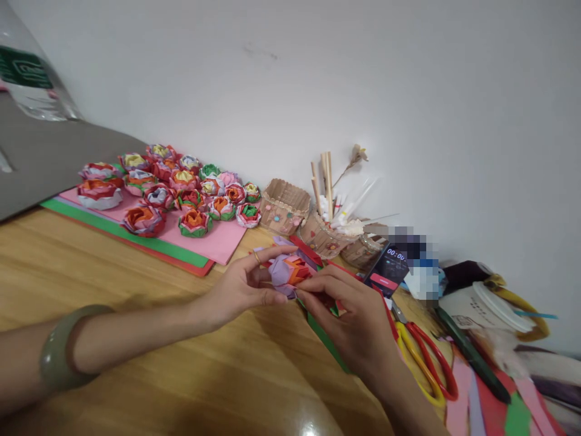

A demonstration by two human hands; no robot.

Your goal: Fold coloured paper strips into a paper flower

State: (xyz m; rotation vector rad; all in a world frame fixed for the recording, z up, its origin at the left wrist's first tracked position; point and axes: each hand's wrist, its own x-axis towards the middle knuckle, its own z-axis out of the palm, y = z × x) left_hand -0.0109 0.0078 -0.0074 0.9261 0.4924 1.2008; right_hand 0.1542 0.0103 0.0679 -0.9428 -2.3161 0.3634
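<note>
Between my two hands, above the middle of the wooden table, is a folded paper flower [289, 270] with lilac outer petals and an orange and red centre. My left hand [247, 281], with a ring on one finger, holds it from the left, the thumb beneath. From the right, my right hand [347, 312] pinches its lower right edge between thumb and fingertips. My fingers hide part of the flower. Folded coloured paper pieces [309, 247] lie just behind and under my right hand. Many finished-looking paper flowers [194, 223] stand at the left on stacked pink, green and red sheets [218, 242].
Woven baskets [282, 207] with rolled paper and sticks stand along the wall. A phone [388, 266] showing a timer leans behind my right hand. Scissors [429, 363], a dark green pen-like tool [474, 354], paper strips [458, 387] and a white lidded tub [485, 312] crowd the right.
</note>
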